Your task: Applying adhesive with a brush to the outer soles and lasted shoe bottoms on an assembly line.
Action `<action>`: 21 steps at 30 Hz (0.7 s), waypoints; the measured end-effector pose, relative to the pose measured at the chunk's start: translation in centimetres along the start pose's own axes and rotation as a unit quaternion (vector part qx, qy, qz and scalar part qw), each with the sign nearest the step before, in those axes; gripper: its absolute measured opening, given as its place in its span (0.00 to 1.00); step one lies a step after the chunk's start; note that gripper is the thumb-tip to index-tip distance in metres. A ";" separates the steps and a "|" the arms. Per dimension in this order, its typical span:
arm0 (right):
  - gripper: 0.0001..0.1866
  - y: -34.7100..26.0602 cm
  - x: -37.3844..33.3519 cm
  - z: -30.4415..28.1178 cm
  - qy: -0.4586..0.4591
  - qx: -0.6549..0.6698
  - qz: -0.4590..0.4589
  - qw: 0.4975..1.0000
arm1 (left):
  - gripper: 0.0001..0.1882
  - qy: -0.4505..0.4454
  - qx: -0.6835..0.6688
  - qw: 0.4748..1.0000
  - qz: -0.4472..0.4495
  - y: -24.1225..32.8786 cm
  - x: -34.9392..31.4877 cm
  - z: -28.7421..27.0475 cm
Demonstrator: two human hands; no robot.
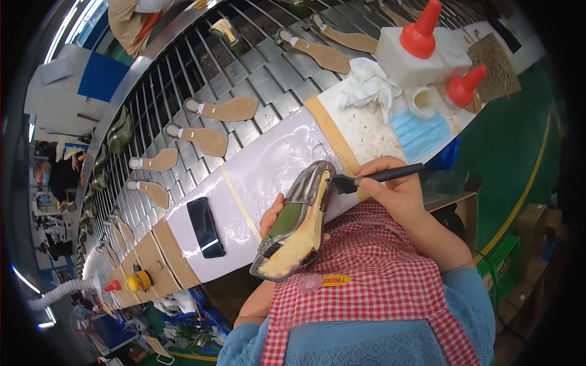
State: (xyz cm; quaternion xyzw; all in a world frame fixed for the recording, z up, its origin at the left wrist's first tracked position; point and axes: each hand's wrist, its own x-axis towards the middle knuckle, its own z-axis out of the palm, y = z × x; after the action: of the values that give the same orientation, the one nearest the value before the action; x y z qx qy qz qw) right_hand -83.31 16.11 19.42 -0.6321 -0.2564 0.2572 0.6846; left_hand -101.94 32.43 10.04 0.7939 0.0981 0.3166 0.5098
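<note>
A green and dark grey shoe upper [292, 218], its pale underside turned partly up, is held tilted in front of my apron. Around its side wrap the fingers of my left hand [272, 215]; the rest of that hand is hidden behind the shoe. My right hand [394, 188] is closed on the black handle of a brush [400, 173]. The brush's dark head meets the edge of the underside near the shoe's far end. A black phone [206, 227] lies on the white-covered table [268, 160] to the left of the shoe.
Several tan soles [232, 110] lie on the metal slatted conveyor [262, 79] beyond the table. At the right stand white bottles with red nozzles [420, 30], an open jar [423, 102], crumpled white cloth [368, 88] and a blue mask [421, 131]. A yellow container [139, 281] stands far left.
</note>
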 end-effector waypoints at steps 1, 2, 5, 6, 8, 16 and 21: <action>0.09 0.5 0.0 0.3 0.001 0.011 0.013 1.000 | 0.59 -0.009 -0.020 1.000 -0.019 -0.5 -0.5 0.0; 0.09 1.0 0.1 0.6 0.006 0.012 0.016 1.000 | 0.59 -0.019 -0.040 0.998 -0.038 -0.8 -0.9 0.0; 0.08 1.9 0.3 1.0 0.012 0.061 0.052 0.997 | 0.60 -0.021 -0.072 0.994 -0.085 -0.8 -1.3 -0.4; 0.08 2.0 0.4 1.2 0.004 0.084 0.077 0.993 | 0.60 -0.032 -0.039 0.997 -0.057 -0.9 -1.1 -0.6; 0.07 2.2 0.5 1.4 -0.001 0.108 0.104 0.989 | 0.60 -0.035 -0.055 0.992 -0.107 -0.2 -1.5 -0.9; 0.08 1.9 0.7 1.8 0.013 -0.161 -0.151 0.975 | 0.61 -0.018 -0.075 0.990 -0.117 -0.3 -1.7 -0.8; 0.09 1.5 -0.4 2.3 -0.042 -0.108 -0.090 0.989 | 0.59 -0.060 -0.031 0.996 -0.064 2.4 0.4 -0.6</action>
State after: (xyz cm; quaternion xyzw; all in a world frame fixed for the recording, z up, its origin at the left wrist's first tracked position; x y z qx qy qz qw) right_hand -85.17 17.66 18.11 -0.6655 -0.3671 0.1916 0.6210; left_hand -102.36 31.96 12.47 0.7875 0.1082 0.2386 0.5578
